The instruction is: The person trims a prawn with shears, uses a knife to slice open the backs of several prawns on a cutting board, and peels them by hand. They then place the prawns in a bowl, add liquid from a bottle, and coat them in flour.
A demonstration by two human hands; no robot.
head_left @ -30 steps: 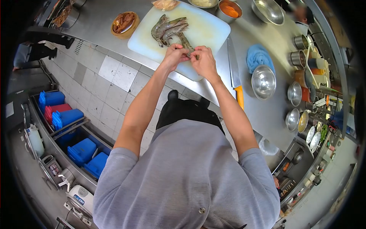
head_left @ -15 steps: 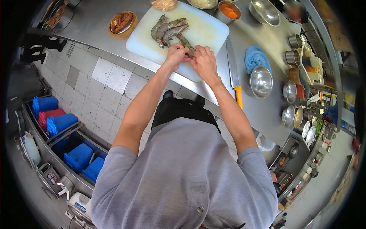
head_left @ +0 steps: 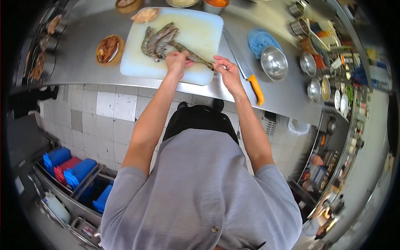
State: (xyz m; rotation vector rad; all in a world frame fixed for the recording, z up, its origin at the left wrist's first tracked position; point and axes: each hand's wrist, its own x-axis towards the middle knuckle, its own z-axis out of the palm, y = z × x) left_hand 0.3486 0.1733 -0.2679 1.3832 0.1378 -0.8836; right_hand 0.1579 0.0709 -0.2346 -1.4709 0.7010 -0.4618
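Several raw, grey-brown shrimp (head_left: 160,39) lie in a pile on the white cutting board (head_left: 196,25). One long shrimp (head_left: 192,54) stretches from the pile toward the board's near right corner. My left hand (head_left: 177,62) is closed at its near side, fingertips against the shrimp; the exact grip is partly hidden. At its tail end, my right hand (head_left: 228,74) pinches with the thumb and fingers. To the right of the board lies a long knife (head_left: 241,54) with a yellow handle.
A bowl of reddish-brown food (head_left: 109,51) stands left of the board, and pale raw meat (head_left: 145,15) sits on its far left corner. To the right are a blue cloth (head_left: 262,40) and a metal bowl (head_left: 274,63). Blue bins (head_left: 79,171) stand behind at lower left.
My hands, close together before, have moved apart, the right one out to the shrimp's tail end. More of the shrimp shows between them. The view has turned and shifted.
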